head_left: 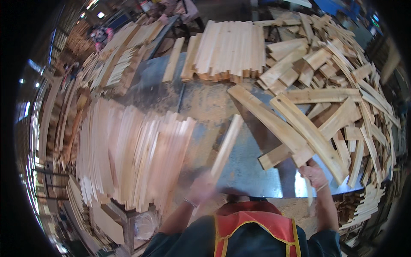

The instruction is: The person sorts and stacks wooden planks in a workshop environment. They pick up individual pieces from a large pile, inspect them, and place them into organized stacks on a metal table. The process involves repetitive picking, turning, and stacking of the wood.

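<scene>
One slim, straight wooden strip (227, 147) occupies the left grip (202, 188).

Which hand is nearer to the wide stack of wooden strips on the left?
Left. The left hand is beside the stack, on its right; the right hand is much farther right.

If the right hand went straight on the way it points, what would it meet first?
The right hand would likely meet the long board just ahead; whether they already touch is unclear.
</scene>
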A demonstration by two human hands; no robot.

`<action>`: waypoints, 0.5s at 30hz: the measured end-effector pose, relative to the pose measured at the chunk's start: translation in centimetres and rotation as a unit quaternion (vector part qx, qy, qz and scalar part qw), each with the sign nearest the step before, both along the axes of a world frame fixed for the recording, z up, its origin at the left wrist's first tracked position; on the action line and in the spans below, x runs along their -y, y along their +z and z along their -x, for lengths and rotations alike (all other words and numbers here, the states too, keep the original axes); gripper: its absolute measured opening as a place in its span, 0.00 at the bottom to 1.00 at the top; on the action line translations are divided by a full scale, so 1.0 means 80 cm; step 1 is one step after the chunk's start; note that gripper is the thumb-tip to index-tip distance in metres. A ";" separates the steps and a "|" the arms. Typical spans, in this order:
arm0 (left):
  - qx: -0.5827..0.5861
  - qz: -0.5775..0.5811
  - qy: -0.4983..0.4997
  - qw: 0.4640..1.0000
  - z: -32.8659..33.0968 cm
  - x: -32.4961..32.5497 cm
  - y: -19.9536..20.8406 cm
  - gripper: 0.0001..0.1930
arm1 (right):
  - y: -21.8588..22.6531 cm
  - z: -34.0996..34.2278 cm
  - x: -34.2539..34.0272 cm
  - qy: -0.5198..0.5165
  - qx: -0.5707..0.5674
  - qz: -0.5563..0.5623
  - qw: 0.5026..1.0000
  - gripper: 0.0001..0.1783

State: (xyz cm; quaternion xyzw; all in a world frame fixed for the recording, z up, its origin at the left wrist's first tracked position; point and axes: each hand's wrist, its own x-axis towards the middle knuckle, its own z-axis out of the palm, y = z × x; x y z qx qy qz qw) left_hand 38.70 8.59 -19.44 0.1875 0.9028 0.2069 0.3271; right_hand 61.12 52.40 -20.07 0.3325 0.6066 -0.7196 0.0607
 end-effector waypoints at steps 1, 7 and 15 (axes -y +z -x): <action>-0.107 -0.040 0.051 0.992 -0.008 0.026 -0.016 0.31 | -0.011 0.025 0.029 -0.020 -0.022 0.073 0.997 0.38; -0.466 0.167 0.025 0.868 0.025 0.173 -0.087 0.34 | -0.096 0.137 0.212 0.000 -0.025 0.089 0.996 0.27; -0.248 -0.061 0.059 0.965 0.014 0.081 -0.046 0.38 | 0.051 0.170 0.267 0.262 -0.053 -0.450 0.852 0.41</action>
